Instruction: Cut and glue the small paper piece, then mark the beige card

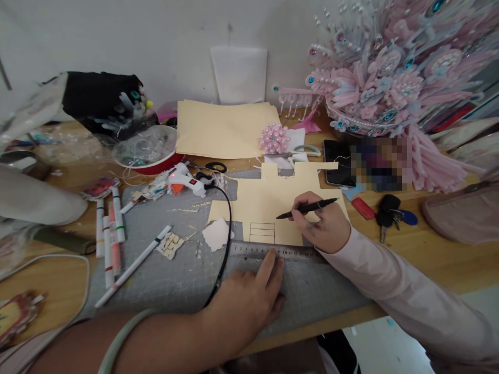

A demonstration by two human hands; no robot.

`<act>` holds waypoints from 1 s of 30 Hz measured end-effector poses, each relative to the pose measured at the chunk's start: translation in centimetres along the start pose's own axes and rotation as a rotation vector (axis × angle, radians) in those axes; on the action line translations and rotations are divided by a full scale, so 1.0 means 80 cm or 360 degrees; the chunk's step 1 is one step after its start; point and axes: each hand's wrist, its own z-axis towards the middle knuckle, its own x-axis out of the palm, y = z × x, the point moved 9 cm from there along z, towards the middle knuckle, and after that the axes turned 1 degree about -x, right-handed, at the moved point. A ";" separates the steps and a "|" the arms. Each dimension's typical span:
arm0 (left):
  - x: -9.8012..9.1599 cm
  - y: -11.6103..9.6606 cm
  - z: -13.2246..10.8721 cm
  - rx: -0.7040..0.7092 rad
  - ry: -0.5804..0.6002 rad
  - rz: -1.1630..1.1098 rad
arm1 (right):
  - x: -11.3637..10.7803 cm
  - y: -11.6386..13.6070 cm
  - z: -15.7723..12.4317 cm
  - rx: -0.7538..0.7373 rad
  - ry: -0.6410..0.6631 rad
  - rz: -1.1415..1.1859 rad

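My right hand (pixel 322 223) holds a black pen (pixel 307 208), its tip pointing left just above a cream card cutout (pixel 278 195). Black lines form a small ruled box (pixel 262 232) near the card's lower edge. Along that edge lies a metal ruler (pixel 288 253). Fingertips of my left hand (pixel 249 298) rest on the ruler near its middle, with the index finger extended and nothing gripped. A grey cutting mat (pixel 156 280) lies under the card, ruler and left hand.
Several markers (pixel 134 265) lie on the left of the mat. A black cable (pixel 226 249) runs from a white glue gun (pixel 189 179) toward my left forearm. Behind are cream sheets (pixel 218 127) and a red-and-white bowl (pixel 150 161). Keys (pixel 388 213) and a phone (pixel 337 163) lie right, below a pink headdress (pixel 382 88).
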 end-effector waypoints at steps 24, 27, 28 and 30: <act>-0.001 0.004 0.000 -0.0025 0.0024 -0.0021 | 0.002 0.006 0.001 -0.0048 0.0031 -0.0039; 0.001 0.004 0.001 -0.0034 0.0041 0.0002 | 0.002 0.005 0.001 -0.0053 0.0027 -0.0053; 0.001 0.004 0.002 -0.0037 0.0035 0.0018 | 0.001 0.004 0.001 -0.0055 0.0024 -0.0056; -0.002 0.005 0.006 -0.0046 -0.0015 0.0055 | 0.002 0.003 0.001 -0.0053 0.0032 -0.0055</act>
